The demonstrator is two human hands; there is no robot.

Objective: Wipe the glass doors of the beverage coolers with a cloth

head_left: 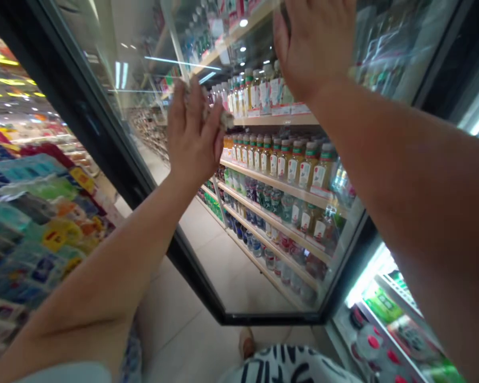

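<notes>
A framed glass door of a drinks fridge stands swung open in front of me. My left hand lies against the glass with its fingers bent over a crumpled greyish cloth, pressing it to the pane. Most of the cloth is hidden beneath the fingers. Higher up on the right, my right hand reaches to the same door. Its thumb stands apart from the palm, the fingertips run out of the top of the view, and I see nothing held in it.
Through the glass, shelves carry rows of bottled drinks. The lit fridge interior at lower right holds packs and red-capped bottles. Colourful packaged goods are stacked at left. Below is a tiled floor with a shoe.
</notes>
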